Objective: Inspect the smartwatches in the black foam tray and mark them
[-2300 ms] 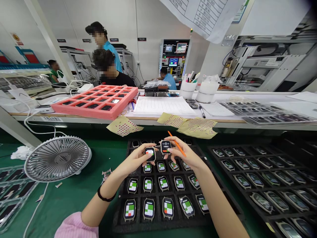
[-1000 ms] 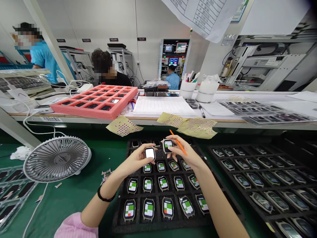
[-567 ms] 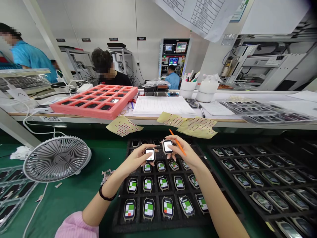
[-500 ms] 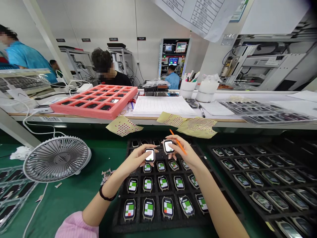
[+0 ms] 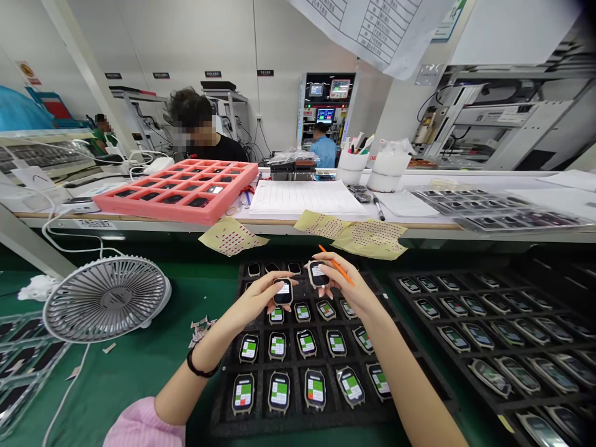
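Observation:
My left hand [image 5: 263,292] is closed on a smartwatch [image 5: 283,295], its thumb over the screen, which is partly white at the top and dark below. In my right hand [image 5: 343,280] is a second smartwatch [image 5: 318,274], the thumb also lying on its screen. An orange stick-like tool [image 5: 342,270] is tucked in that same hand, pointing up and left. Both watches are held apart from each other above a black foam tray [image 5: 291,363]. Rows of watches sit in its compartments, many with green and white screens; a few at the back are dark.
A second black tray [image 5: 435,329] of watches lies on the right. At left stands a white fan [image 5: 109,299] near small paper scraps [image 5: 201,329]. A pink foam tray [image 5: 212,214] and paper sheets [image 5: 307,197] rest on the shelf. A co-worker [image 5: 198,127] sits beyond.
The screens of both held watches went from mostly white to partly dark. Both hands stay nearly in place. At far left, a person in blue has shifted mostly out of view.

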Motion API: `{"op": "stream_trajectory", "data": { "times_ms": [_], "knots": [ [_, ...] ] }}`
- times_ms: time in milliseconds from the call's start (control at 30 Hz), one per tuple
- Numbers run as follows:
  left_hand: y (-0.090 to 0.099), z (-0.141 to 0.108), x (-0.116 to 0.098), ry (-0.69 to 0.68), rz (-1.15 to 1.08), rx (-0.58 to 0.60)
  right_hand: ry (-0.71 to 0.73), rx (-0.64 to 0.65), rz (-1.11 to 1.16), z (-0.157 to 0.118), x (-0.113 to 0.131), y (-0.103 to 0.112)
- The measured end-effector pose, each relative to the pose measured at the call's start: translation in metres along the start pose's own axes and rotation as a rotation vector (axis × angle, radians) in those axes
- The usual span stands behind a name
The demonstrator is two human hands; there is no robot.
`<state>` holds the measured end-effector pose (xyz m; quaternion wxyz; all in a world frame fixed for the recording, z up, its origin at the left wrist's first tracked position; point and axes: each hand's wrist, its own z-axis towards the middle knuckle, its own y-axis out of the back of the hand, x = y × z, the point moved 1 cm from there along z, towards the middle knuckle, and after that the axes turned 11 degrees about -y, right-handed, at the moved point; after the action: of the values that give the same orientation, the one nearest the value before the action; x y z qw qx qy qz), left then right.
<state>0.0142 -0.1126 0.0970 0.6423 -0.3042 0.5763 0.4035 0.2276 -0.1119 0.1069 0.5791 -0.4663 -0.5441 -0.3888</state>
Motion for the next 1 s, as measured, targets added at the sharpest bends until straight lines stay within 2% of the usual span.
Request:
{"op": "stream_trajectory", "data": {
  "times_ms": [333,733,1000],
  "knots": [
    [0.001,-0.002,-0.001,-0.02,0.03,0.027,0.02,0.019,-0.05,0.0,-0.001,0.001],
    [0.0,0.001,0.001,0.046,-0.091,-0.037,-0.008,-0.036,-0.011,0.002,-0.003,0.001],
    [0.004,0.001,0.011,-0.023,-0.016,-0.029,-0.029,0.072,-0.034,0.0,-0.001,0.004]
  ]
}}
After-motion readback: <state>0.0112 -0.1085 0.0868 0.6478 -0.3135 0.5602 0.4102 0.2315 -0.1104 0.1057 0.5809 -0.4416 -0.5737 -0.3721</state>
